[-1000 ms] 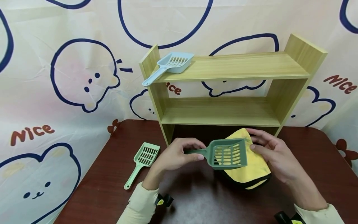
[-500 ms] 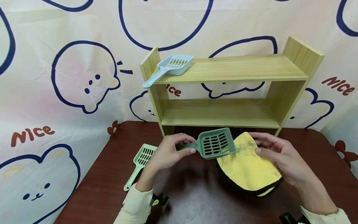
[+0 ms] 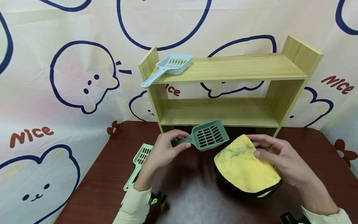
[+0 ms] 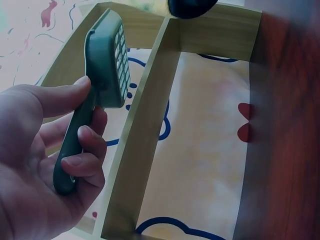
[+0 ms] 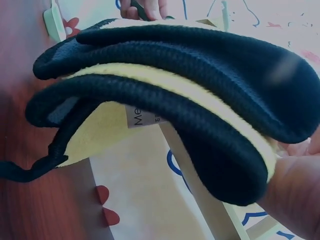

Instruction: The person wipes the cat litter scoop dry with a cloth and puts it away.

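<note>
While the right hand (image 3: 279, 155) pinches a folded yellow cloth (image 3: 246, 169), the left hand (image 3: 165, 149) grips the dark-green litter scoop (image 3: 208, 136) by its handle, head pointing rightward toward the wooden shelf (image 3: 232, 90).

blue scoop (image 3: 171, 65) on wooden shelf (image 3: 229, 67) top left, light-green scoop (image 3: 139, 163) flat on bench (image 3: 195, 199), cartoon backdrop (image 3: 70, 77) behind

Plastic scoop (image 3: 209, 135), prob. microfibre cloth (image 3: 246, 166)

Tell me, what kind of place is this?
Probably a home-style tabletop set up for filming: a brown table, a small wooden shelf, and a cartoon bear backdrop hung behind them.
</note>
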`<state>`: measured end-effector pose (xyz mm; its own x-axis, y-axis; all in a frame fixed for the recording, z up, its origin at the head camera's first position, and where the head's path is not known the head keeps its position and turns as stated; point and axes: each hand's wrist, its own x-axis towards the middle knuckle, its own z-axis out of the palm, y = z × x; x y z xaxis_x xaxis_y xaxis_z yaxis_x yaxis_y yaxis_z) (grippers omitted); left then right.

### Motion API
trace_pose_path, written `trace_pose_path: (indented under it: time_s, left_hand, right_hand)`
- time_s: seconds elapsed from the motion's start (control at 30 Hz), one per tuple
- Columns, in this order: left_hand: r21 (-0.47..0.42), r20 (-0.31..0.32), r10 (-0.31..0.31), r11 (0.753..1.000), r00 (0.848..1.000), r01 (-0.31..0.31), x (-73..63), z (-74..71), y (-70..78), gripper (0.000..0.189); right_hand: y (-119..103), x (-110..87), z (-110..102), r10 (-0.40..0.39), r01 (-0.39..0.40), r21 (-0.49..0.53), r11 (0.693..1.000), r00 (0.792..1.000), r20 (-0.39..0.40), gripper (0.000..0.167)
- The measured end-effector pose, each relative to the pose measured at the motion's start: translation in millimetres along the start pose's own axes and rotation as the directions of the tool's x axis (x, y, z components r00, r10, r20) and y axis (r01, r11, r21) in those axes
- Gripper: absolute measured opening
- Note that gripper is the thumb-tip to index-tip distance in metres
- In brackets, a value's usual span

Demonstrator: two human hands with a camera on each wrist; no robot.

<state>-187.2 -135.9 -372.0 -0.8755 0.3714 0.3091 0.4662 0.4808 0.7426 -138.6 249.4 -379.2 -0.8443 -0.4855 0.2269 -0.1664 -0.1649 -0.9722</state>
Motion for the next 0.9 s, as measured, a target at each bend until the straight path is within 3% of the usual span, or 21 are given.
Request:
trace_pose_path:
  time_s: [0.53, 0.9]
  left_hand:
    - [0.019, 0.006, -0.011, 1.0, 1.0, 0.011, 0.4, 21.0, 7.7, 0.022]
    - [-0.012, -0.017, 0.012, 1.0, 1.0, -0.012, 1.1, 39.9, 9.7, 0.022]
  right_hand:
    - [11.4, 8.8, 21.8, -0.014, 0.017, 0.023, 1.0, 0.995, -0.1, 0.051]
    - [18.1, 12.6, 36.1, 0.008, -0.009, -0.016, 1.0, 0.998, -0.06, 0.048]
